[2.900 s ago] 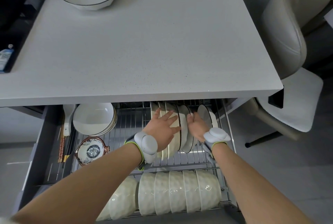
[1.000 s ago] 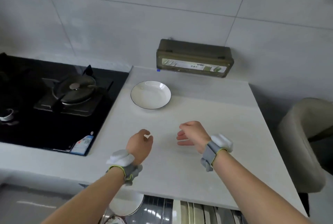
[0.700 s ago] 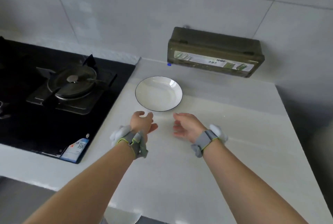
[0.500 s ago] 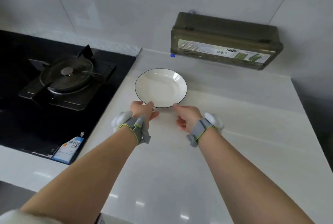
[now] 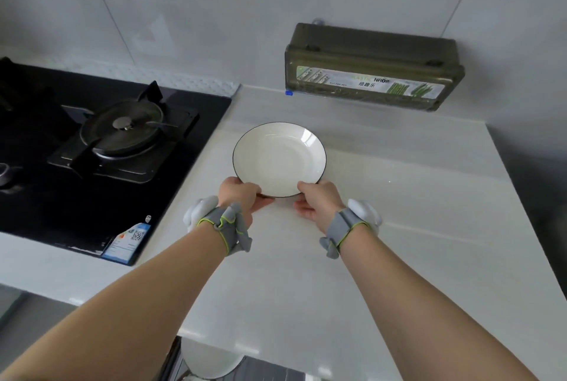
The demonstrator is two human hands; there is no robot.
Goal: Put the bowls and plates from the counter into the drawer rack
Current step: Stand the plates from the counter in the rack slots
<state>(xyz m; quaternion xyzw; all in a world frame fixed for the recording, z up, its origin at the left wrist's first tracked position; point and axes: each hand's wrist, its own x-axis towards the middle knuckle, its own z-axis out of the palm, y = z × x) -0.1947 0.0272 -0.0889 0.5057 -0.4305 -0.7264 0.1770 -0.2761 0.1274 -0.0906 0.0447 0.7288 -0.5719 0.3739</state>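
Observation:
A white plate with a thin dark rim (image 5: 277, 156) sits on the pale counter (image 5: 399, 212) near the back wall. My left hand (image 5: 241, 196) grips its near-left edge, thumb on the rim and fingers tucked under. My right hand (image 5: 317, 199) grips the near-right edge the same way. Whether the plate's near edge is off the counter I cannot tell. Only a sliver of the open drawer rack (image 5: 233, 373) shows at the bottom edge, with a white bowl (image 5: 211, 362) in it.
A black gas hob (image 5: 101, 147) with a burner fills the counter's left side. A dark green dispenser box (image 5: 371, 74) hangs on the tiled wall behind the plate. The counter ends at the right, with a dark gap beyond.
My hands left the plates in the drawer rack and rose to the counter. They reached forward to the plate, and both now grip its near edge.

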